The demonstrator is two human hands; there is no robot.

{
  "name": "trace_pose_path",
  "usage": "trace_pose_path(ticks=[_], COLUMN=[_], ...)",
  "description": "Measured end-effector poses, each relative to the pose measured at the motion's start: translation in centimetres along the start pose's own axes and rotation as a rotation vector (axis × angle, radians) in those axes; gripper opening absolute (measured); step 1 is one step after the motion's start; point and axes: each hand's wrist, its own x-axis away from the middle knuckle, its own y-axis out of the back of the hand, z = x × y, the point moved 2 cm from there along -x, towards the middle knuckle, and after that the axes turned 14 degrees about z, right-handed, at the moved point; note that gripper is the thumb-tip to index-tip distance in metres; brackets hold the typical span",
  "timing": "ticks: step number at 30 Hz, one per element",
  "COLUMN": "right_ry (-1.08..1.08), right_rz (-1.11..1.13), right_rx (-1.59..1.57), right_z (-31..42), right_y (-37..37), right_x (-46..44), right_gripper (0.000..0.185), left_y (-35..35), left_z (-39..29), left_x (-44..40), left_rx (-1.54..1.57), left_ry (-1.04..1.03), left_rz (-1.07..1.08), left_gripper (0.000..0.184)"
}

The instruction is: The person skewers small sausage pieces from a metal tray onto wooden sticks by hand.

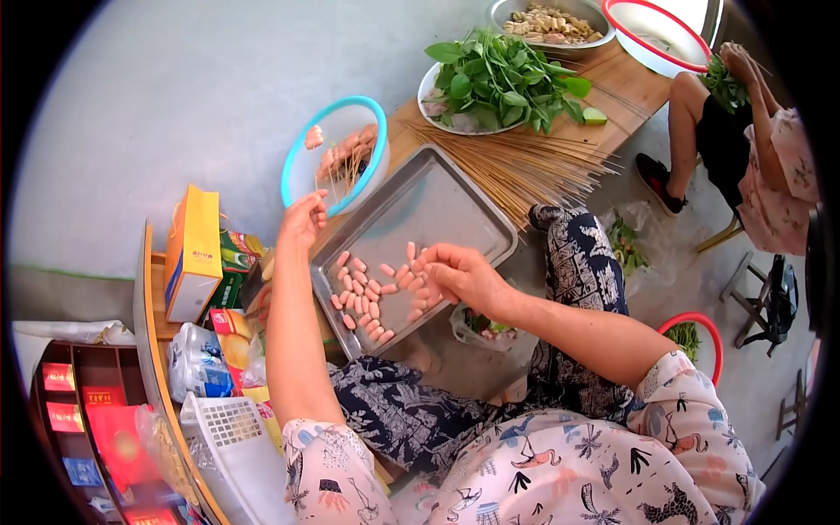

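My left hand (304, 217) pinches the lower end of a thin bamboo skewer (316, 171), which stands upright with small pink sausages (313, 137) on its tip. It is beside the turquoise-rimmed basin (335, 105), where several loaded sausage skewers (350, 150) lean. Over the metal tray (437, 192) my right hand (459, 278) has its fingertips drawn together among loose small sausages (363, 293). Whether a sausage is between those fingertips I cannot make out. The tray rests tilted between the bench and my lap, its sausages gathered at the near end.
Bare bamboo skewers (516, 166) lie fanned on the wooden bench (626, 83), beside a plate of green leaves (507, 83). Farther back are a bowl of pale pieces (556, 24) and a red-rimmed basin (656, 35). A seated person (761, 140) holds greens at right. Boxes (194, 254) stand left.
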Motion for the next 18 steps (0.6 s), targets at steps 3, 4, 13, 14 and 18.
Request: trace_pose_path(ticks=[3, 4, 13, 14, 18], right_ry=[0.012, 0.009, -0.029, -0.029, -0.039], right_rz=[0.047, 0.043, 0.061, 0.061, 0.037], right_rx=[-0.023, -0.023, 0.025, 0.024, -0.038], right_z=[0.3, 0.4, 0.7, 0.8, 1.2], right_y=[-0.3, -0.2, -0.1, -0.2, -0.3], right_x=[0.1, 0.1, -0.3, -0.3, -0.1], right_gripper=[0.013, 0.013, 0.014, 0.014, 0.013], left_y=[0.6, 0.7, -0.1, -0.8, -1.3], left_z=[0.6, 0.8, 3.4, 3.0, 3.9], left_x=[-3.5, -4.4, -7.3, -6.5, -2.7], left_rx=[0.065, 0.072, -0.053, -0.138, -0.236], left_ry=[0.032, 0.057, 0.129, 0.129, 0.002], left_rz=[-0.005, -0.031, -0.267, -0.326, -0.344], left_gripper=[0.021, 0.02, 0.024, 0.026, 0.03])
